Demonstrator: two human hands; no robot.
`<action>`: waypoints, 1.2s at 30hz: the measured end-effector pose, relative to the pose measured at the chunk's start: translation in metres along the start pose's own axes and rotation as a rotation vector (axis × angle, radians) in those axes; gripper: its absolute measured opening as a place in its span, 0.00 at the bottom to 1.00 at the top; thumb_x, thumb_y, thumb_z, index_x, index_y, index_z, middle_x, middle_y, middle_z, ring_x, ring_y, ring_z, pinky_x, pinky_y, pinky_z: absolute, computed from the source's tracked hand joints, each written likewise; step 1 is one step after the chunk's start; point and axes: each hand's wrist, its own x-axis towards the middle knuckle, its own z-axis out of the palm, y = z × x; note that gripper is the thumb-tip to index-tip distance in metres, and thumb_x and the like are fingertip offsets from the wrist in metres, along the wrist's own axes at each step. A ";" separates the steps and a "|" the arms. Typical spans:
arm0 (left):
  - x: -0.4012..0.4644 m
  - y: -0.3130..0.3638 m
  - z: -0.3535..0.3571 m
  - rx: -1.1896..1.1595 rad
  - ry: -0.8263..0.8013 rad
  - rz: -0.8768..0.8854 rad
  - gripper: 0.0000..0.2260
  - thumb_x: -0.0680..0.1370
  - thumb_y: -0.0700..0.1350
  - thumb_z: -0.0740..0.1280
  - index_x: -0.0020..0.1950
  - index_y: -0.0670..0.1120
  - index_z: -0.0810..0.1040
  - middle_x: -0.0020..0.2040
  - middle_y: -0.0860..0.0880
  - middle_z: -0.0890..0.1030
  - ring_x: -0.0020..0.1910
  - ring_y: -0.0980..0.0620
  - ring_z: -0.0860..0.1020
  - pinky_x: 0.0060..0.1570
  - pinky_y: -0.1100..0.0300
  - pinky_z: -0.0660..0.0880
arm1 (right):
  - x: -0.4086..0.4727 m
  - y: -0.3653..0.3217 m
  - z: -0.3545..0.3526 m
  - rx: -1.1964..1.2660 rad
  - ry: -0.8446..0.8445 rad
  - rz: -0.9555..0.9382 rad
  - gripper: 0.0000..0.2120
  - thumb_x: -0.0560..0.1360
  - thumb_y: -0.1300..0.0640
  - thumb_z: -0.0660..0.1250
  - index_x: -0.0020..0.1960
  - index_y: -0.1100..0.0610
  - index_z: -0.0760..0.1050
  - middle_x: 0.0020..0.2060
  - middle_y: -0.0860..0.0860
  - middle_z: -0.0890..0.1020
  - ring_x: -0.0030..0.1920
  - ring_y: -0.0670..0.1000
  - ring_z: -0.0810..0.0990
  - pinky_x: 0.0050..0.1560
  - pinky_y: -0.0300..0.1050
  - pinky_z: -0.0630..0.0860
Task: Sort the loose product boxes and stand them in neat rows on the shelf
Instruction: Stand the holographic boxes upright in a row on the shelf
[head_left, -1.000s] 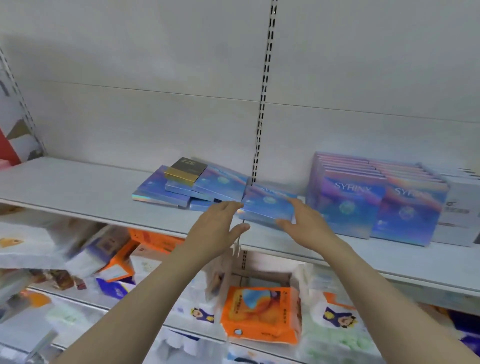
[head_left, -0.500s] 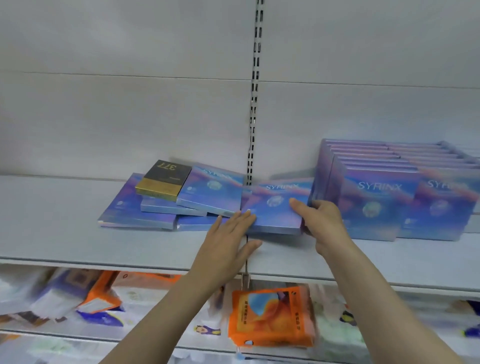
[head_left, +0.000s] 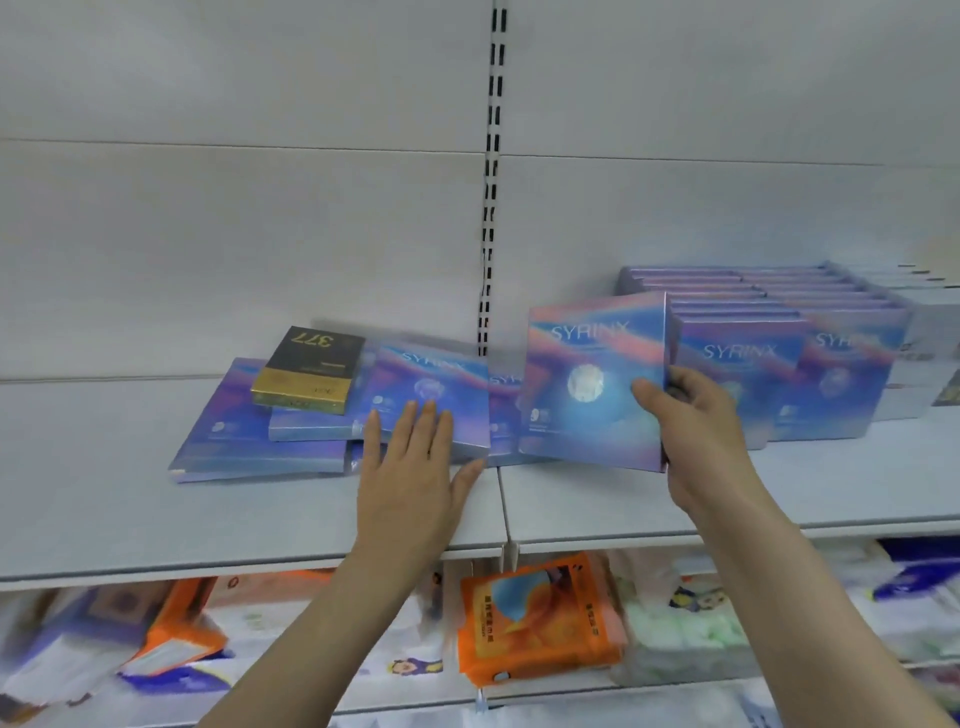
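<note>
Fingers of the left hand (head_left: 415, 467) lie straight and close together, thumb spread to the side, fingertips resting flat on a loose blue-purple iridescent SYRINX box (head_left: 431, 395) that lies tilted in a heap on the grey metal shelf (head_left: 156, 519). Right hand (head_left: 696, 415) pinches another flat iridescent box (head_left: 587, 384) by its right edge, thumb on the printed front, other fingers curled behind; that box is upright, slightly tilted, its lower edge apparently just off the shelf, though blur makes this hard to judge. It sits just left of the standing rows of matching boxes (head_left: 753, 364), which run back toward the wall in two files. The heap to the left holds several flat boxes overlapping at odd angles, with a small black-and-gold box marked 377 (head_left: 306, 371) lying on top. Behind: pale grey back panels split by a slotted black upright (head_left: 491, 208). On the lower shelf, blurred, an orange soft pack (head_left: 535, 623), green-white packs (head_left: 685, 639) beside it, and more orange and white packets (head_left: 171, 639) at the left.
</note>
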 end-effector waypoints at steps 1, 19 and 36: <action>-0.010 0.004 -0.004 -0.024 0.027 0.012 0.29 0.81 0.61 0.50 0.68 0.42 0.76 0.68 0.43 0.76 0.70 0.43 0.71 0.71 0.39 0.59 | -0.005 0.000 -0.002 -0.002 0.006 -0.007 0.08 0.78 0.63 0.68 0.56 0.61 0.77 0.49 0.58 0.83 0.46 0.56 0.82 0.47 0.47 0.78; -0.021 0.007 -0.032 -0.599 -0.115 -0.555 0.49 0.63 0.63 0.77 0.74 0.44 0.57 0.67 0.40 0.68 0.65 0.40 0.66 0.61 0.48 0.69 | -0.075 0.033 -0.016 -0.198 0.160 -0.145 0.07 0.74 0.58 0.72 0.50 0.49 0.77 0.45 0.52 0.84 0.45 0.51 0.82 0.52 0.55 0.79; 0.004 0.017 -0.048 -1.369 0.087 -0.656 0.17 0.73 0.37 0.72 0.59 0.43 0.72 0.50 0.45 0.81 0.45 0.49 0.80 0.51 0.51 0.76 | -0.038 0.026 -0.093 0.094 0.168 -0.174 0.09 0.78 0.64 0.68 0.53 0.52 0.74 0.46 0.51 0.82 0.49 0.50 0.81 0.54 0.46 0.78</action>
